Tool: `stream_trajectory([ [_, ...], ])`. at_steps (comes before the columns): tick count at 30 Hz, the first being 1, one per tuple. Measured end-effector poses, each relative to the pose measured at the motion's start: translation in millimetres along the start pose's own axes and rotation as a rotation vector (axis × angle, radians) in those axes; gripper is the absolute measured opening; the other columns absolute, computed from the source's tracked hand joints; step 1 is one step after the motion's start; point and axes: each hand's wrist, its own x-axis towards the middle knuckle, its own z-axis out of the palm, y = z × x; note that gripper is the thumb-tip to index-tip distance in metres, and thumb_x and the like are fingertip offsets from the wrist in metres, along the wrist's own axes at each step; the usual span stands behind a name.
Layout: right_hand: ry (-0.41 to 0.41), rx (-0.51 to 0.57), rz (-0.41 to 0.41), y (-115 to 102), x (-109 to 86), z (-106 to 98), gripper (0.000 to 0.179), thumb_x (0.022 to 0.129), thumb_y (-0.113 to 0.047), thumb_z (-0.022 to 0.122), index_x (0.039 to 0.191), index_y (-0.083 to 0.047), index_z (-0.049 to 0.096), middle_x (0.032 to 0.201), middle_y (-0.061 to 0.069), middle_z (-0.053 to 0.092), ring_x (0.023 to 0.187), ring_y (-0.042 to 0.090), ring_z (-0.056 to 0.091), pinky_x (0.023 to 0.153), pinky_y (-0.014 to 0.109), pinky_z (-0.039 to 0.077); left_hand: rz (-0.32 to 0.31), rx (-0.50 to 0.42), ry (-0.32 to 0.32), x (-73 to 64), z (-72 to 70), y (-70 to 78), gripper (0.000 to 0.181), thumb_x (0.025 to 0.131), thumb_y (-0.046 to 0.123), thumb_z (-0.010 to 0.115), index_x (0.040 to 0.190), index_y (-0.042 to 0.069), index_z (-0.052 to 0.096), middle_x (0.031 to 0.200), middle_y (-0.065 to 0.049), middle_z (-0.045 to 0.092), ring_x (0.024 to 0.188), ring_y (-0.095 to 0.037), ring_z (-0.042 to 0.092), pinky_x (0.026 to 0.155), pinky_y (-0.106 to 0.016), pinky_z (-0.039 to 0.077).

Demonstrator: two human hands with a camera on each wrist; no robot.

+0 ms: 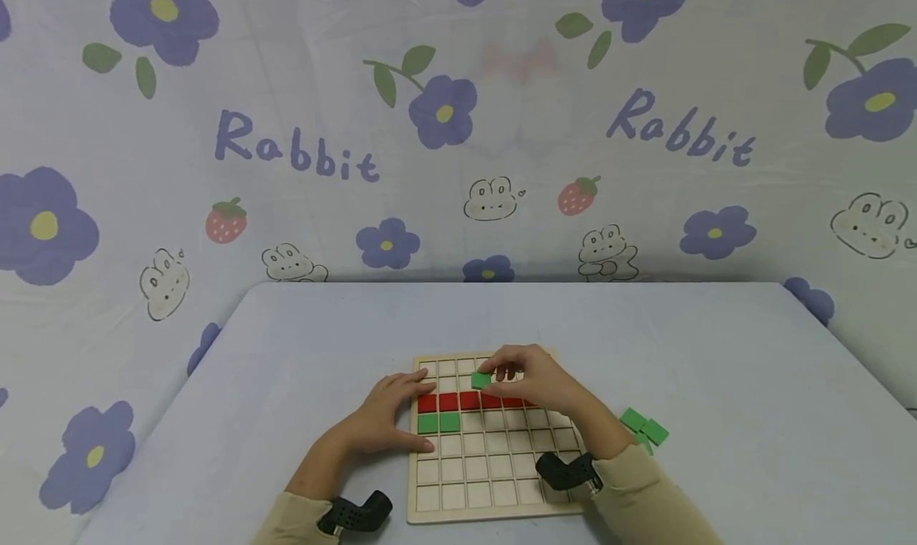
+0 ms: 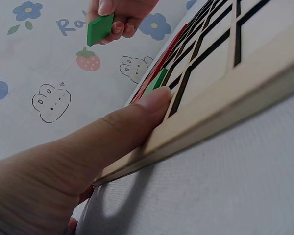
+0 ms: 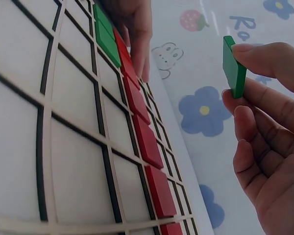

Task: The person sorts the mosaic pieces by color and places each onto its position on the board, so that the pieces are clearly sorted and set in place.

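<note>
My right hand (image 1: pixel 533 378) pinches a green square tile (image 3: pixel 233 68) between thumb and fingertips, holding it above the wooden grid board (image 1: pixel 430 509). With thumb and fingers spread, my left hand (image 1: pixel 383 418) rests on the board's left edge; its thumb (image 2: pixel 154 100) presses the frame in the left wrist view. A row of red tiles (image 1: pixel 447 402) fills cells across the board, its right part hidden behind my right hand. Just below that row, two green tiles (image 1: pixel 438 422) sit side by side in the leftmost cells.
Several loose green tiles (image 1: pixel 643 426) lie on the table to the right of the board, partly behind my right forearm. Black cameras are strapped to both wrists. The white table (image 1: pixel 322 322) ends at a patterned cloth backdrop (image 1: pixel 322 211).
</note>
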Motion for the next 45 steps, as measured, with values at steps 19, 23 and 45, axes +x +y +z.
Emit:
stream_trajectory([
  [19,-0.053,0.04,0.044,6,3.2,19,0.023,0.083,-0.016,0.07,0.103,-0.005,0.068,0.092,0.012,0.063,0.074,0.009,0.055,0.066,0.023,0.047,0.003,0.007,0.009,-0.3,1.1,-1.0,0.084,0.068,0.045,0.08,0.139,0.018,0.044,0.153,-0.004,0.027,0.14,-0.034,0.02,0.109,-0.06,0.02],
  [23,-0.057,0.052,0.054,9,3.3,21,0.023,0.082,-0.015,0.071,0.102,-0.004,0.069,0.09,0.011,0.062,0.072,0.009,0.054,0.064,0.022,0.047,-0.001,0.006,0.013,-0.8,1.0,-0.6,0.084,0.068,0.045,0.08,0.139,0.018,0.044,0.153,-0.004,0.027,0.14,-0.033,0.02,0.11,-0.059,0.02],
  [45,-0.136,-0.008,0.072,14,1.7,28,0.021,0.079,-0.015,0.074,0.098,-0.006,0.071,0.092,0.008,0.063,0.077,0.009,0.054,0.069,0.019,0.048,-0.027,-0.016,0.002,0.2,0.6,1.9,0.084,0.068,0.045,0.08,0.139,0.019,0.044,0.154,-0.003,0.027,0.141,-0.033,0.018,0.11,-0.06,0.019],
])
